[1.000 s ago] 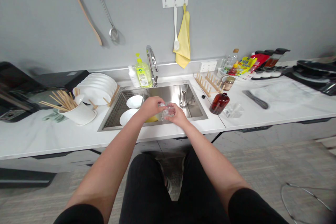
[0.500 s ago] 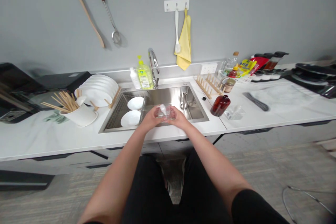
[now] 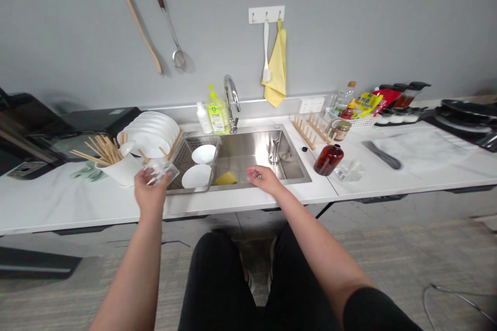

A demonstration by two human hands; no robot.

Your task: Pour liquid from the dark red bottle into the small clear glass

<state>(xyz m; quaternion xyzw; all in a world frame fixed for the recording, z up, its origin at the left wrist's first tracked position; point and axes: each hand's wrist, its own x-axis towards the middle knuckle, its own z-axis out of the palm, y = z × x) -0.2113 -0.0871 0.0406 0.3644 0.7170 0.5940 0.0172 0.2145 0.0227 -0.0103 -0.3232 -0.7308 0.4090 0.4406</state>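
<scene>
My left hand [image 3: 150,189] is closed on a small clear plastic container [image 3: 161,169], just left of the sink's front corner. Its exact shape is blurred, and whitish reflections or contents show in it. Over the front rim of the steel sink [image 3: 248,146] is my right hand [image 3: 264,180], its fingers curled together. Something small may be between them, but I cannot make it out. Inside the sink, a yellow cloth or sponge [image 3: 225,179] lies on the bottom. A wire basket [image 3: 182,145] at the sink's left holds two white bowls [image 3: 197,176].
Left of the sink stand a chopstick holder [image 3: 124,168] and racked white plates [image 3: 149,126]. Soap bottles [image 3: 218,114] stand beside the faucet [image 3: 232,101]. To the right are a brown bottle [image 3: 329,159], clear plastic pieces [image 3: 348,170] and a wooden rack [image 3: 305,133].
My hands have parted. The left has carried the clear container leftward, away from the sink's middle. My right hand stays near the front rim, and the yellow item in the sink now shows.
</scene>
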